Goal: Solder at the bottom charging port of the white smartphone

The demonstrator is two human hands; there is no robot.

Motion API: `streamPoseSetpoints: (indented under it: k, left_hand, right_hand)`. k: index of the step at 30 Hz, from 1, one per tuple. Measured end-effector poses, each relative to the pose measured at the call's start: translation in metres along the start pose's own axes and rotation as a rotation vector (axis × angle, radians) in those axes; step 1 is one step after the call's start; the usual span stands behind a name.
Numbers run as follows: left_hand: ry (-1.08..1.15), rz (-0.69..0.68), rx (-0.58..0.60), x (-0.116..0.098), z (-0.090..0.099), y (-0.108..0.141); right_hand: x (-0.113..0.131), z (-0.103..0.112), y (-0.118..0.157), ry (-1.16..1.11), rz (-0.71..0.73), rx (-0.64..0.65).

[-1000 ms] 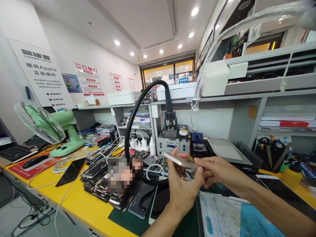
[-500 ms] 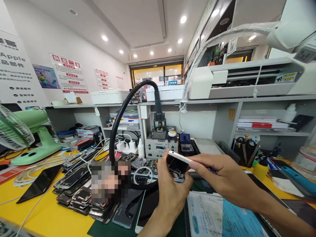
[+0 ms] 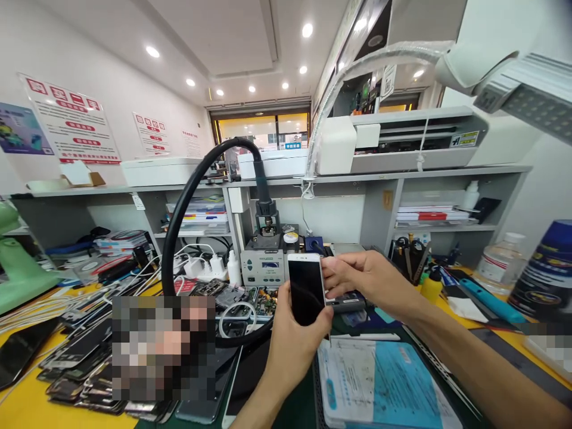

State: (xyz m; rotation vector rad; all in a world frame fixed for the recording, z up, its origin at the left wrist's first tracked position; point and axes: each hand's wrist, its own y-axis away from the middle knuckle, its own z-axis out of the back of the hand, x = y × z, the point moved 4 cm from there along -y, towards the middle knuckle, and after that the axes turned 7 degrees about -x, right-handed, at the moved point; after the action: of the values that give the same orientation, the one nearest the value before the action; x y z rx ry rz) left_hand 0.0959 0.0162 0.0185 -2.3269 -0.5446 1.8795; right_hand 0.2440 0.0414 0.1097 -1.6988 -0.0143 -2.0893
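A white-framed smartphone (image 3: 306, 289) with a dark screen stands nearly upright, its screen towards me. My left hand (image 3: 292, 339) grips its lower part from both sides, the thumb on the lower right edge. My right hand (image 3: 357, 275) is at the phone's upper right edge with curled fingers, the fingertips against that edge and partly hidden. Behind the phone is a grey soldering or hot-air station (image 3: 263, 267) with a thick black hose (image 3: 172, 238) arching to the left. Below the hands lies a worn blue and white box or pad (image 3: 375, 381).
Stacked phone parts (image 3: 84, 369) lie at the left by white cables. Circuit boards (image 3: 263, 301) sit behind my left hand. At the right are a yellow bottle (image 3: 431, 287), a blue-handled tool (image 3: 491, 301) and a dark spray can (image 3: 547, 274). A lamp (image 3: 527, 89) hangs upper right.
The phone has turned from a tilted position, with its inside showing through a raised screen, to upright with the screen facing me. The screen now lies against the frame. The view has swung right.
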Motion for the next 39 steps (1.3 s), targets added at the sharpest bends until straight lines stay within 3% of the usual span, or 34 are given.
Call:
streamPoseSetpoints:
  k: [6,12,21,26,33,39]
  left_hand:
    - [0.19,0.242,0.044,0.001,0.001,-0.007]
    - [0.262,0.314,0.009,0.001,0.005,-0.01]
    - [0.261,0.268,-0.038,-0.005,0.007,-0.009]
    - [0.234,0.226,-0.052,-0.009,0.007,-0.008]
    - [0.188,0.218,-0.161,-0.005,0.017,-0.01]
    - [0.313,0.302,-0.163,-0.004,0.021,-0.013]
  right_hand:
    - [-0.01,-0.008,0.005,0.123,-0.064,0.271]
    - [-0.013,-0.022,0.012,0.149,-0.112,0.451]
    - [-0.014,-0.028,0.012,0.09,-0.176,0.426]
    - [-0.019,-0.033,0.009,0.091,-0.206,0.35]
    - [-0.029,-0.036,0.009,-0.027,-0.303,0.474]
    - [-0.037,-0.034,0.014,-0.171,-0.355,0.292]
